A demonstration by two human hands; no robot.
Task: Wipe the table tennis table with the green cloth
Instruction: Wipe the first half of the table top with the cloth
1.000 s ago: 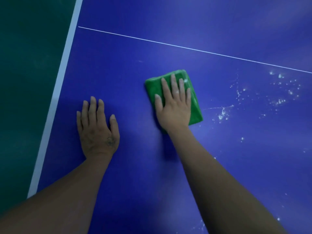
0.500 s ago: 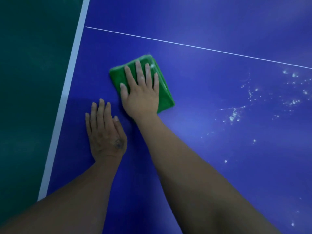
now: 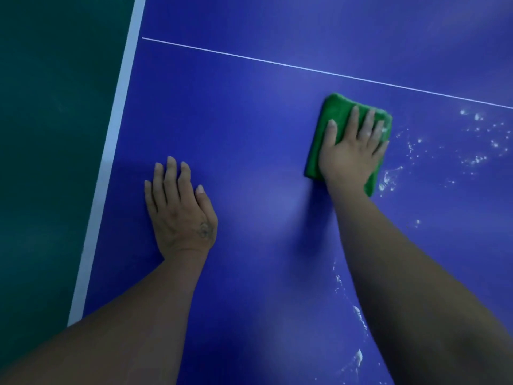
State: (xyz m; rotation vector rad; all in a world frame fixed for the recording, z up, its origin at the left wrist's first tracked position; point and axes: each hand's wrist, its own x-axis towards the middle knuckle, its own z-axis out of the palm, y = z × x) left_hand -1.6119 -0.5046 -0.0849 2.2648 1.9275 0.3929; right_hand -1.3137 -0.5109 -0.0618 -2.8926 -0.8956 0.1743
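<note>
The blue table tennis table (image 3: 263, 112) fills most of the head view. A folded green cloth (image 3: 334, 112) lies on it right of centre. My right hand (image 3: 351, 151) presses flat on the cloth with straight, spread fingers and covers its lower part. My left hand (image 3: 180, 212) rests flat on the bare table surface to the left, palm down, fingers straight, well apart from the cloth. White specks and smears (image 3: 477, 151) dot the table just right of the cloth.
A white edge line (image 3: 111, 151) marks the table's left side, with dark green floor (image 3: 50, 162) beyond it. A thin white line (image 3: 305, 68) crosses the table above the cloth. More white smears (image 3: 358, 318) lie beside my right forearm.
My right hand has slid the cloth to the right, from close above my left hand to the edge of the white specks. My left hand has stayed flat on the table.
</note>
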